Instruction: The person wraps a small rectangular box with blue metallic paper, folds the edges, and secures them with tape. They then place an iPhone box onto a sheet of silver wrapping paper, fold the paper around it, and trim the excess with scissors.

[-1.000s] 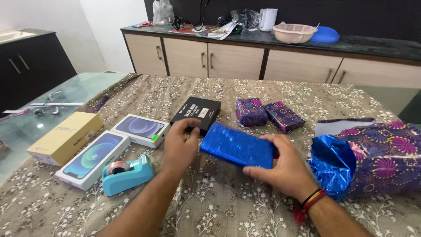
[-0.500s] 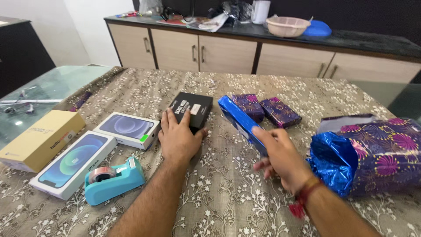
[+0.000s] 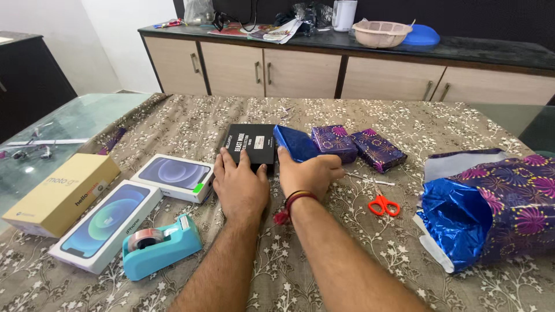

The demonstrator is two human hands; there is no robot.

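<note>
The blue-wrapped box (image 3: 296,143) is a flat rectangular parcel in shiny, crinkled blue foil that catches the light along its folds. It lies on the tabletop (image 3: 191,118), which wears a grey-brown cloth with a white flower print, between the black box (image 3: 250,145) on its left and two purple-wrapped boxes (image 3: 355,146) on its right, touching or nearly touching both. The right hand (image 3: 309,172) rests at its near edge with fingers curled against the foil, not clamped around it; a red thread circles that wrist. The left hand (image 3: 240,185) lies flat, fingers spread, on the near end of the black box. The two hands sit side by side, just apart. Orange-handled scissors (image 3: 380,200) lie to the right of the right hand, and a teal tape dispenser (image 3: 160,247) stands near the left forearm
</note>
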